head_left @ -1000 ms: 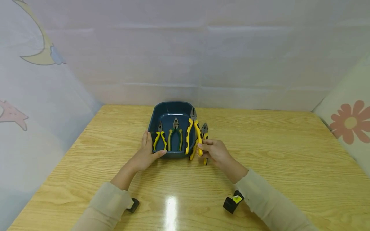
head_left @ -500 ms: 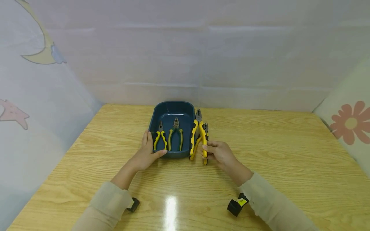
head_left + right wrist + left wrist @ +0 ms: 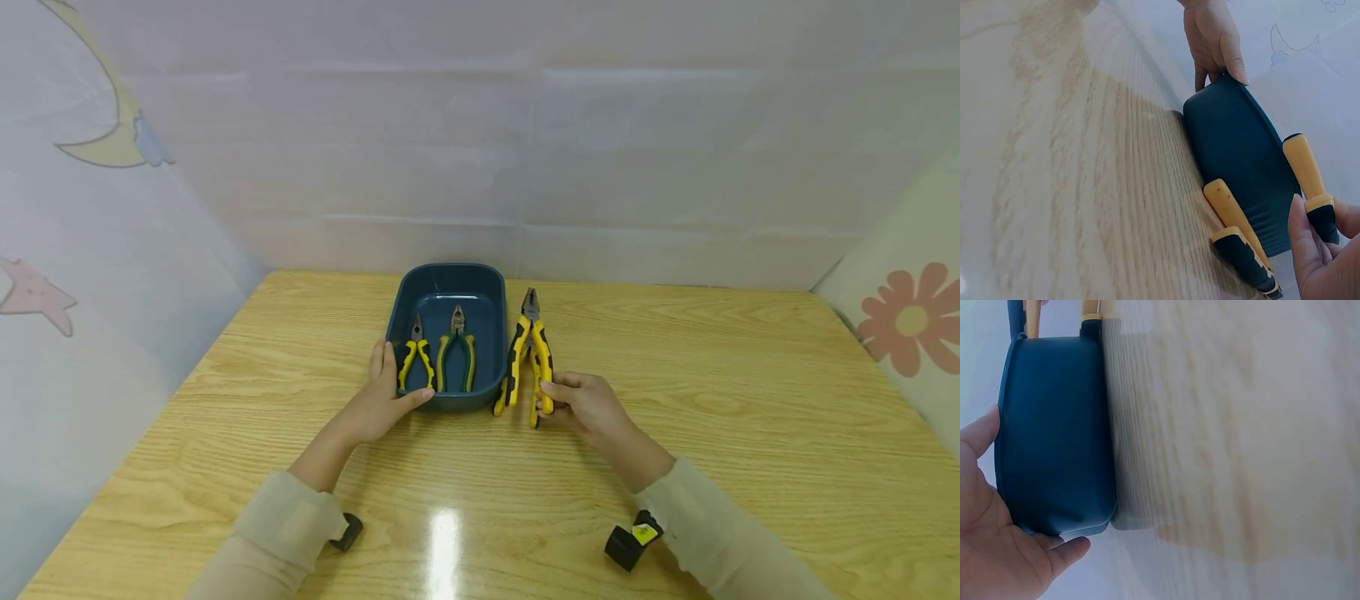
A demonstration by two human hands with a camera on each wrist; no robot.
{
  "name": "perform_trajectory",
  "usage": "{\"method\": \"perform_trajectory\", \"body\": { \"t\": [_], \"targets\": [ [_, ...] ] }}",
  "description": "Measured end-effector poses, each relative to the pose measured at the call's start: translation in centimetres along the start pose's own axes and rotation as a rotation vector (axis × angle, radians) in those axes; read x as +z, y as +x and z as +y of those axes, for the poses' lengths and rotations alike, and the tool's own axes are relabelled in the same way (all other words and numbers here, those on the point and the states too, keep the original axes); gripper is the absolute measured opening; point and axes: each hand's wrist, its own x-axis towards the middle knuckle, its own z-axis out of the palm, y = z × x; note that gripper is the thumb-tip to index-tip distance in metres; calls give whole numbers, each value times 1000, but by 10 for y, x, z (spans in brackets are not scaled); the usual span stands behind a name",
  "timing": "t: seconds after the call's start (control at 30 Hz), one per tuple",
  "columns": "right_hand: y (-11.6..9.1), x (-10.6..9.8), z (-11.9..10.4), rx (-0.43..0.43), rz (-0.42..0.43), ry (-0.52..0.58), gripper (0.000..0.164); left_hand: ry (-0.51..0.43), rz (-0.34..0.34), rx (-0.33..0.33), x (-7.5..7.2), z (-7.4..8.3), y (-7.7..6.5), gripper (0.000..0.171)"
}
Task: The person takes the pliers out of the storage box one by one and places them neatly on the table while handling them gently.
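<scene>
A dark blue rectangular tray (image 3: pixel 450 283) stands on the table. My left hand (image 3: pixel 372 408) grips its near-left corner, thumb over the near rim and fingers along the outer side. Inside lie small yellow-black pliers (image 3: pixel 425 364) and green-handled pliers (image 3: pixel 470 362). To the tray's right, my right hand (image 3: pixel 592 406) pinches one handle of larger yellow-black pliers (image 3: pixel 547 354), their nose pointing away. Beneath them, another pair of yellow-handled pliers (image 3: pixel 1232 206) lies on the table close beside the tray, its head mostly hidden in the head view.
The wooden table (image 3: pixel 712 375) reaches back to a pale sheet-covered wall (image 3: pixel 637 167). Black wrist devices (image 3: pixel 626 546) hang at both cuffs. Printed side sheets border the table left and right.
My right hand has moved the larger pliers rightward, from over the tray's right edge to above the pair on the table. The left hand and the tray have stayed put.
</scene>
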Motion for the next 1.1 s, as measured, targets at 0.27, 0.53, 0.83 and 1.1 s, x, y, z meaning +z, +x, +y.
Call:
{"method": "perform_trajectory", "body": {
  "t": [0.27, 0.53, 0.83, 1.1],
  "targets": [
    [-2, -10, 4, -23, 27, -65, 39, 1, 0, 4, 0, 1, 0, 94],
    [-4, -19, 9, -1, 40, -61, 39, -7, -4, 1, 0, 1, 0, 95],
    [-7, -28, 13, 20, 57, -92, 40, -8, -3, 8, 1, 0, 1, 94],
    [-9, -34, 18, 29, 61, -108, 41, -4, -3, 5, 0, 1, -1, 97]
  ]
}}
